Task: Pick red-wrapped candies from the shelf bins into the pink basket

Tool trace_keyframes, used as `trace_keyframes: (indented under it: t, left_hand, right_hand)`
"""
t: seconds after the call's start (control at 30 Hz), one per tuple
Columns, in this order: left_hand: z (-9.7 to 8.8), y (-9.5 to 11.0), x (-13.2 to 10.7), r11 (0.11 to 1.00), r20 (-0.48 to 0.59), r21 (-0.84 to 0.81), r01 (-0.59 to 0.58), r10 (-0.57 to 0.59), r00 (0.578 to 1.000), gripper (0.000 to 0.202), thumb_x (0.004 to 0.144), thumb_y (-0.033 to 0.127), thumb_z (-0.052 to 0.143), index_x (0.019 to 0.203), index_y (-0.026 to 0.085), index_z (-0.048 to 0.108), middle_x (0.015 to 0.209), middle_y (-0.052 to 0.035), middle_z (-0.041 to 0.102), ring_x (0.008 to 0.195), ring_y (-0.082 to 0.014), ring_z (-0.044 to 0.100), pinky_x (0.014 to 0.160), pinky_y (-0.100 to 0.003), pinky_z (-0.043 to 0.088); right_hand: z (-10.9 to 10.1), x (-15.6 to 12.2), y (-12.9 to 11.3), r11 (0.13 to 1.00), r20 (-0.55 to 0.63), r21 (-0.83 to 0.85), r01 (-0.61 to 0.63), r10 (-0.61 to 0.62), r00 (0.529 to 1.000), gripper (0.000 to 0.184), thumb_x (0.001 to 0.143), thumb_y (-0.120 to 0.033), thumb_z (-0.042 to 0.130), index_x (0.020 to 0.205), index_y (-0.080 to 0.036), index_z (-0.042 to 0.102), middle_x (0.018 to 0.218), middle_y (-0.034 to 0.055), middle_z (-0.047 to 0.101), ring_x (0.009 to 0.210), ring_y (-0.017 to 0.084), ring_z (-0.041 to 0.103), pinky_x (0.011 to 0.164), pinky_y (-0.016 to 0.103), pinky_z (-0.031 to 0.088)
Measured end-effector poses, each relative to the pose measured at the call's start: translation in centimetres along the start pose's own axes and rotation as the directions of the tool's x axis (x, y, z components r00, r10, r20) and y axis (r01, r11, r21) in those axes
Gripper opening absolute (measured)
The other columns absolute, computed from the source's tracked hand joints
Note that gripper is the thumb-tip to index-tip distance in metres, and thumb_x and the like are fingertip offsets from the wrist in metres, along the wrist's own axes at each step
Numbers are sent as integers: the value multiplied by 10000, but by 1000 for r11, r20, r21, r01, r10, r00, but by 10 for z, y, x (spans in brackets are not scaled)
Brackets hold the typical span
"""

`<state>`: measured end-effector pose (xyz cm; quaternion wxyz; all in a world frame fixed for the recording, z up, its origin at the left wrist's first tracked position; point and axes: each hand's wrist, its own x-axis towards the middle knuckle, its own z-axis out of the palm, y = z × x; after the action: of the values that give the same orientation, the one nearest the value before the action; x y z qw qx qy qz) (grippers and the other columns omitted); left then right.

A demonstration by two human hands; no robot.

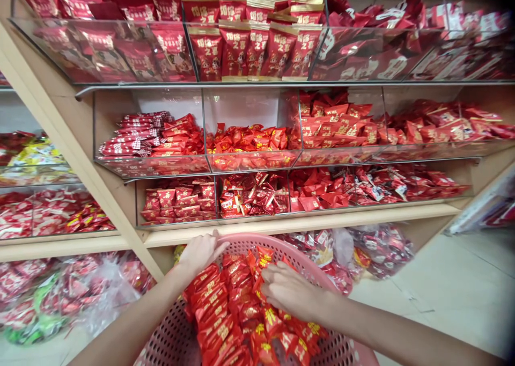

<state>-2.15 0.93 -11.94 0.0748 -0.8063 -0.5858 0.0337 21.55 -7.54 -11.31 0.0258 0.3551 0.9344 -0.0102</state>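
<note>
A pink perforated plastic basket stands in front of me below the shelves. Red candy packets with gold and yellow lettering fill it, those on the left lined up in neat rows. At the basket's far left edge, my left hand is closed over the rim, thumb toward the inside. My right hand reaches into the basket from the right. Its fingers are curled around a red packet among those near the middle; most of that packet is hidden by the hand.
Ahead rises a wooden shelf unit with clear-fronted bins of red packets. Plastic bags of packets lie on the floor beneath it, right of the basket. More bags sit at the lower left. Tiled floor shows at right.
</note>
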Motion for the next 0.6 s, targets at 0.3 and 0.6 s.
trace_keyframes:
  t: [0.3,0.6]
  left_hand:
    - [1,0,0,1000,-10,8,-20,20,1000,713,869,565,99,1213,59,463,854,-187,674,823,-312,635,688,-384,446]
    - [7,-1,0,1000,-32,17,-6,6,999,654,885,527,174,1229,55,468,855,-185,681,828,-307,640,706,-394,462]
  right_hand:
    - [11,-18,-10,989,22,111,93,-96,995,330,725,-453,651,918,-185,649,935,59,564,918,230,508,803,354,391]
    - [-23,-18,0,980,-134,182,78,-54,990,414,773,-508,571,1063,-214,596,956,46,561,904,215,514,795,334,397]
